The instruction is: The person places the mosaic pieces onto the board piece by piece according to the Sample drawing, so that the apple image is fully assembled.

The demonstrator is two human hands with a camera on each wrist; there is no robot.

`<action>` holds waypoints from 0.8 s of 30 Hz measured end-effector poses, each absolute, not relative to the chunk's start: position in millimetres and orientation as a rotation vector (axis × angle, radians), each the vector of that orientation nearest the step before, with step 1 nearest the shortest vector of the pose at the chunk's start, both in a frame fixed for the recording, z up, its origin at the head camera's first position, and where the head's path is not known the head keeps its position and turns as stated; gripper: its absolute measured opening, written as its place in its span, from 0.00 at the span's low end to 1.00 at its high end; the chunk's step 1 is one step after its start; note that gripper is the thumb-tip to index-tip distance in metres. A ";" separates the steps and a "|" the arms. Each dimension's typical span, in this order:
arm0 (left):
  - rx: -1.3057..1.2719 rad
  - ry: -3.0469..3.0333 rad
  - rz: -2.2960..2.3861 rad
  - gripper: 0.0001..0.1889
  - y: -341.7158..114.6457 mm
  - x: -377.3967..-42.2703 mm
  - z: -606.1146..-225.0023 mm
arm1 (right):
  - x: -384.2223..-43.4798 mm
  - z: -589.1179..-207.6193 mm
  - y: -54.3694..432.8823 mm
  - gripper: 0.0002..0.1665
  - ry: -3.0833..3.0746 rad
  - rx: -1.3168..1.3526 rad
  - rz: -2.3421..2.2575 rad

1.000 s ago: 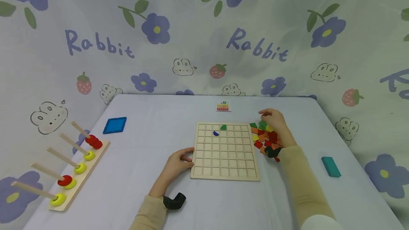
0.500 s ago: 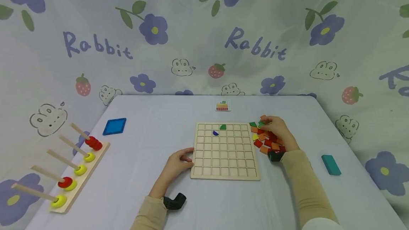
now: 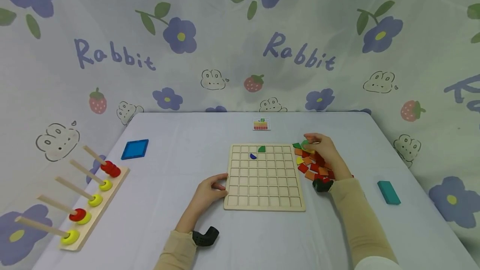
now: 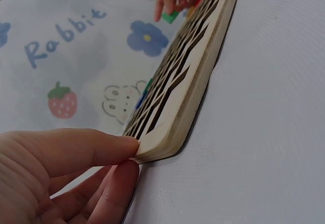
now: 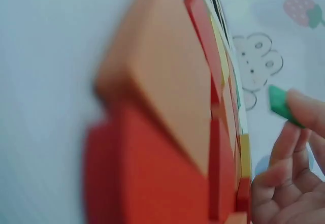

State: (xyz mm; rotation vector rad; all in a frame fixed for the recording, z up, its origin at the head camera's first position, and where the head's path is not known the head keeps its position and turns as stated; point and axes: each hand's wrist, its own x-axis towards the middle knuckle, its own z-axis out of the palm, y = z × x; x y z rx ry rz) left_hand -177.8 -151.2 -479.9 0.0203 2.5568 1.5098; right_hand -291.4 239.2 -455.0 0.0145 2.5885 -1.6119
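A wooden grid board [image 3: 264,180] lies in the middle of the table. It bears a green quarter-round tile [image 3: 261,149] and a small blue half-round tile [image 3: 253,156] near its far side. My left hand [image 3: 206,193] holds the board's left edge between thumb and finger; in the left wrist view the fingertips [image 4: 127,148] meet at this edge. Over a pile of red, orange and yellow tiles [image 3: 309,168] at the board's right, my right hand [image 3: 323,147] pinches a green tile [image 5: 281,103] between thumb and finger. Its full outline is partly hidden.
A picture card [image 3: 261,123] lies behind the board. At the left are a blue tray [image 3: 135,149] and a peg stand [image 3: 105,203] with red and yellow rings. A teal block [image 3: 388,193] lies at the right. Patterned cloth [image 3: 225,53] hangs behind the table.
My right hand goes down into the pile's far part, then lifts slightly with a green tile pinched in its fingers. My left hand stays at the board.
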 end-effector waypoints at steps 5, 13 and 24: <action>0.024 2.553 1.509 0.27 -151.2 -176.7 -479.1 | -286.5 -450.3 221.7 0.32 2.427 0.047 -1.776; 0.007 2.545 1.513 0.27 -151.4 -176.9 -478.5 | -292.5 -449.2 179.2 0.23 2.122 0.034 -1.972; 0.020 2.543 1.520 0.27 -150.7 -176.8 -477.7 | -304.7 -458.2 147.7 0.13 2.393 0.018 -1.706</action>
